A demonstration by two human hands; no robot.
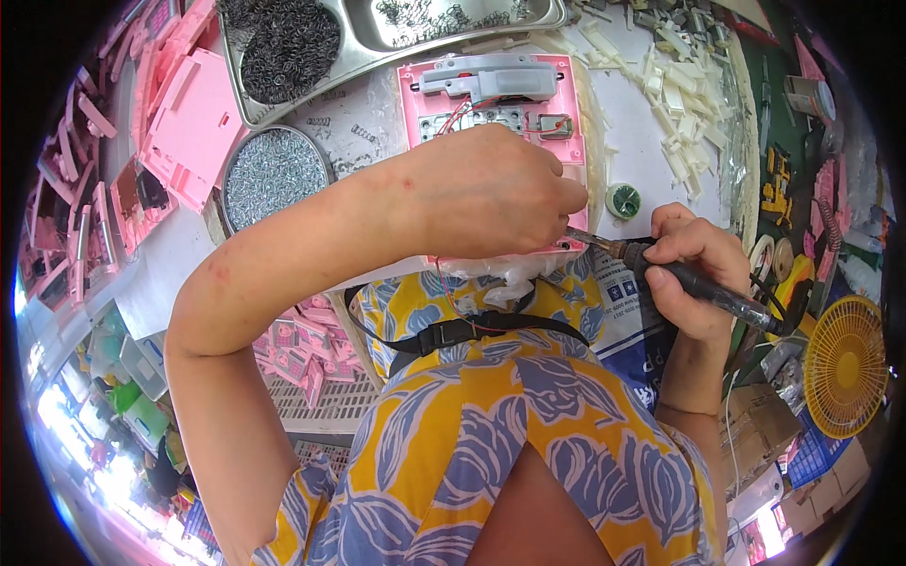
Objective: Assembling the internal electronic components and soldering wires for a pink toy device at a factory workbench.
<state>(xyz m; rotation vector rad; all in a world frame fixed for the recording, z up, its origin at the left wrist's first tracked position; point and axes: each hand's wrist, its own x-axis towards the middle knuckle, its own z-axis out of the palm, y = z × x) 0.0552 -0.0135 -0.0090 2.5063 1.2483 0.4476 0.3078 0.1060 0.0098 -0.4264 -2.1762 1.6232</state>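
Note:
A pink plastic casing (573,90) lies on the worktable in front of me. Fitted in it are a grey plastic housing (500,83), metal parts and thin red wires (460,115). My left hand (505,193) reaches across the lower half of the casing and covers much of it. Its fingers are closed in a pinch, and whatever lies between them is hidden. In my right hand (698,269) is a soldering iron (722,294) with a black handle. The iron points left, its tip close to my left fingertips at the casing's lower right.
A metal tray (354,80) holds dark springs at the back. Below it stands a round tin (327,160) of small metal pieces. White plastic parts (675,94) lie at right, near a small green round item (623,200). Pink panels (193,123) crowd the left. A yellow fan (847,366) stands far right.

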